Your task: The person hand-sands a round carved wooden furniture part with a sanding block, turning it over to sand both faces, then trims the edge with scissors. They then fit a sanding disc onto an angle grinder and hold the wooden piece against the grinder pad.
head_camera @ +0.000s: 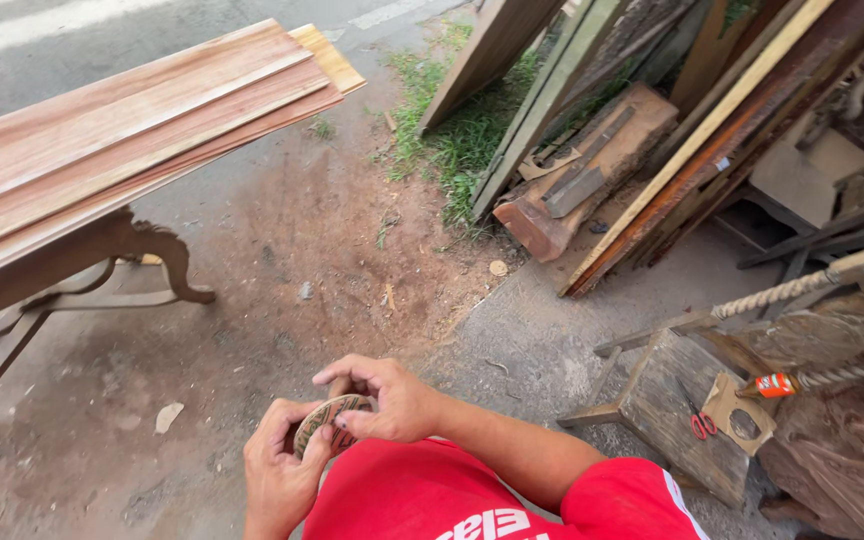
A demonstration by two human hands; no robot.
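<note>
Tape roll (324, 422) sits edge-up between both hands, left hand (277, 470) cupping it from below, right hand (387, 395) pinching its upper rim, both grips clenched on it.

Single head-worn view looks steeply down and forward, close over both hands, ground and stacked planks (132, 130) beyond.

A small orange tube (776, 384) with a white band of label lies at the right, on carved wood beside a twisted rail. The round disc (327, 422) held between the left hand (277, 475) and the right hand (387, 395) carries a dark and reddish printed face with a pale rim. Nothing else here bears a label.
</note>
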